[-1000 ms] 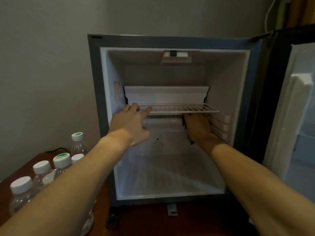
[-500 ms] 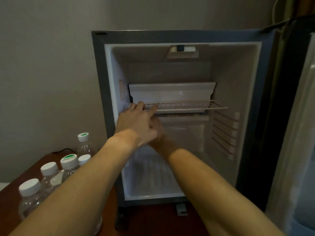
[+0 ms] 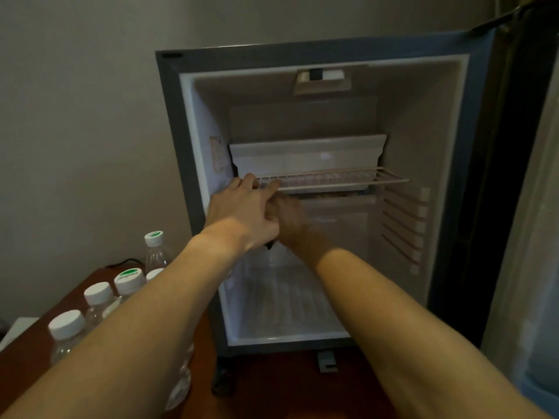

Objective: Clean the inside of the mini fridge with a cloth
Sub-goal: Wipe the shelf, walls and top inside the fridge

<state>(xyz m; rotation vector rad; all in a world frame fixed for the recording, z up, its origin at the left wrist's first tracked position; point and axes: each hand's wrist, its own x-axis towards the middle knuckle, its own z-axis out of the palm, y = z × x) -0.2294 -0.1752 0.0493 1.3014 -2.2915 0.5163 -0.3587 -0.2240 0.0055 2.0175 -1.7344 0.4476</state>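
Left hand (image 3: pixel 242 211) at frame centre: straight fingers (image 3: pixel 249 180) together, tips resting on the left front corner of the wire shelf (image 3: pixel 332 179), thumb tucked under toward the palm. Right hand (image 3: pixel 289 216) sits just behind and below it, under the shelf, partly covered by the left; its fingers are blurred and hidden, so can't tell whether they are curled or what they hold. A small dark scrap (image 3: pixel 270 245) pokes out below where the two hands meet, maybe the cloth, can't confirm. Shelf is thin white rod grid, level, running to the right wall. Behind it, a white moulded plastic tray (image 3: pixel 307 154) with flared ends. Mini fridge (image 3: pixel 181 164) fills centre and right: grey frame, smooth white liner, ribbed floor, slotted shelf rails (image 3: pixel 405 228) on the right wall, boxy light housing (image 3: pixel 322 81) at the ceiling. Door (image 3: pixel 526 207) open at the right edge. Lower left: clear plastic bottles (image 3: pixel 96 300) with white caps, some green-labelled, on a reddish-brown wood surface (image 3: pixel 45 297).
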